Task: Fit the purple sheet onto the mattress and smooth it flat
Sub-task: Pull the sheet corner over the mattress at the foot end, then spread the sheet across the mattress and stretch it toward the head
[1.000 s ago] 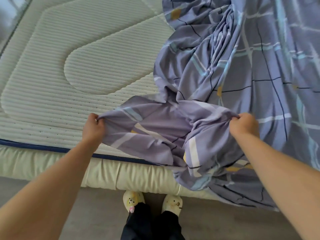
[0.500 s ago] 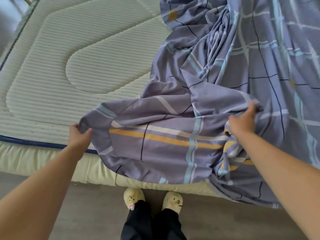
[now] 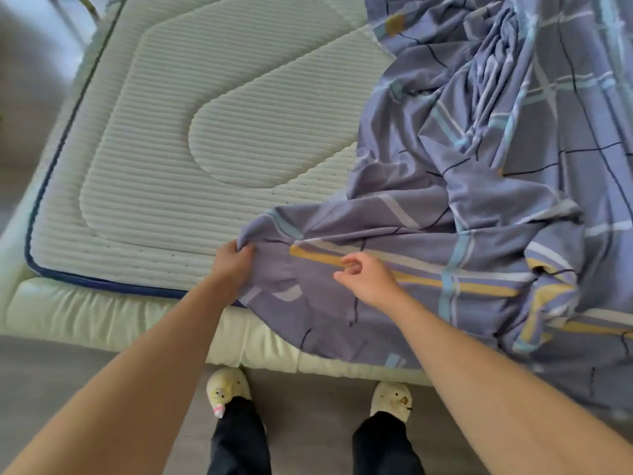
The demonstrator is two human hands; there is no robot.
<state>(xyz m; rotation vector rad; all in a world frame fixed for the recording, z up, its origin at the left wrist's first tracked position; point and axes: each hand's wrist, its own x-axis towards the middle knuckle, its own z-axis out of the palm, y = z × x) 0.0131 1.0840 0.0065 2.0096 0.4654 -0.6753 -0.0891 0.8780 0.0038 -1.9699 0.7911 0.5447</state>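
Observation:
The purple checked sheet (image 3: 479, 207) lies bunched over the right half of the cream ribbed mattress (image 3: 205, 138), and its near part hangs over the bed's front edge. My left hand (image 3: 233, 265) pinches the sheet's leftmost edge just above the mattress's front border. My right hand (image 3: 366, 279) hovers close beside it over the sheet's yellow stripe, fingers loosely curled and apart, with no cloth in them. The left half of the mattress is bare.
A dark blue piping (image 3: 102, 286) runs along the mattress's front and left edge above a padded cream bed frame (image 3: 102, 317). My feet in pale slippers (image 3: 227, 389) stand on the grey floor against the frame.
My right hand has let go of the sheet fold at the right and moved left toward my left hand. The view has shifted right, and my left hand still holds the edge.

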